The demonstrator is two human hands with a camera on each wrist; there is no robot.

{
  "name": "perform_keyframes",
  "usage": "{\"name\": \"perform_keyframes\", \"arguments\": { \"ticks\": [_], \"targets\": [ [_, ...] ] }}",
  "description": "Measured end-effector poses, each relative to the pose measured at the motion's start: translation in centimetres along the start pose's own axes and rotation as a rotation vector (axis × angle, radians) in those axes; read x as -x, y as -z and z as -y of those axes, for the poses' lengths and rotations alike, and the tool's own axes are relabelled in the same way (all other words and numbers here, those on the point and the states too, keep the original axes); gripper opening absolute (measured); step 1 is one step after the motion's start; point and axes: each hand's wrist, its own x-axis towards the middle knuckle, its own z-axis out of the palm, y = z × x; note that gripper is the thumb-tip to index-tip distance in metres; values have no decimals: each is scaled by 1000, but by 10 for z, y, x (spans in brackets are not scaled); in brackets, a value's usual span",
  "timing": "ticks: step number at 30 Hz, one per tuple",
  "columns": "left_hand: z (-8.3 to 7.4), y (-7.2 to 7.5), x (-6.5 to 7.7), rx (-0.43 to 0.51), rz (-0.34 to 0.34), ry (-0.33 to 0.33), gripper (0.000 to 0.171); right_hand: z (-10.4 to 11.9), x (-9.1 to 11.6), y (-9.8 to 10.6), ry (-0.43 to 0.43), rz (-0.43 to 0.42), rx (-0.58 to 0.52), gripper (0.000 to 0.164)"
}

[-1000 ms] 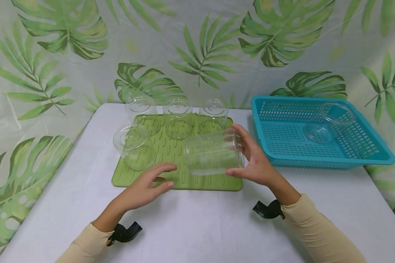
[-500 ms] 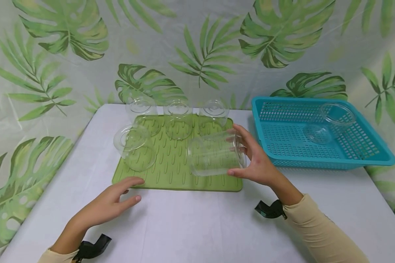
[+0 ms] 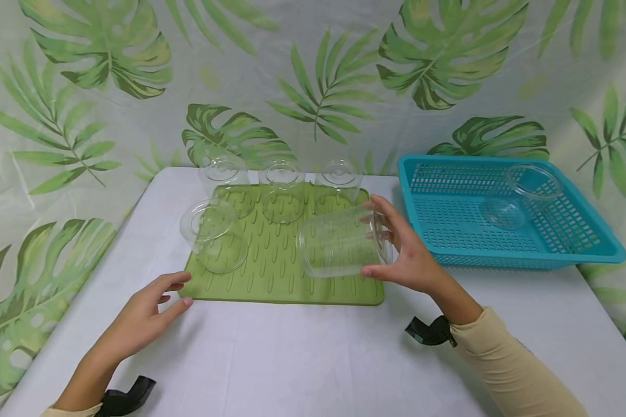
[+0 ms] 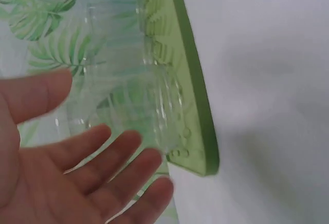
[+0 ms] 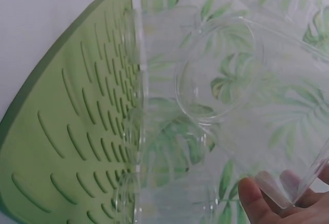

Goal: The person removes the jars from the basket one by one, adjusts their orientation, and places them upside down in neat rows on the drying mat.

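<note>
My right hand (image 3: pixel 409 258) grips a clear cup (image 3: pixel 339 243) by one end, thumb below and fingers around the far side. The cup lies sideways in the air above the front right of a ribbed green drying mat (image 3: pixel 271 284). In the right wrist view its round free end (image 5: pixel 180 90) points toward the mat side, away from the fingertips (image 5: pixel 251 190). My left hand (image 3: pixel 143 318) holds nothing, its fingers loosely extended beside the mat's front left corner. Closest to it on the mat is a clear cup (image 3: pixel 221 249) standing upside down.
Three more clear cups stand upside down along the mat's back edge, among them a middle cup (image 3: pixel 283 202). At the right, a turquoise perforated basket (image 3: pixel 501 258) contains another clear cup (image 3: pixel 521 197), leaning. A leaf-print cloth (image 3: pixel 323 75) hangs behind the white table (image 3: pixel 302 359).
My left hand has drawn away from the held cup, moving left to the mat's front left corner. The right hand and its cup have hardly moved, shifting slightly right.
</note>
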Motion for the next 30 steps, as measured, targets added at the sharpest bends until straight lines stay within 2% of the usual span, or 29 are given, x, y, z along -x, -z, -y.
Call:
{"name": "perform_keyframes", "arguments": {
  "ticks": [4, 12, 20, 30],
  "targets": [
    [13, 0, -6, -71, -85, -25, 46, 3, -1, 1, -12, 4, 19, 114],
    [25, -2, -18, -88, -103, -34, 51, 9, -5, 0, -78, 5, 135, 116],
    [32, -10, -27, -30, -47, -28, 56, 15, -20, -6, -57, 52, 175, 113],
    [33, -17, -36, -48, 25, 18, 60, 16, -39, -20, -73, 132, 213, 111]
  ]
}}
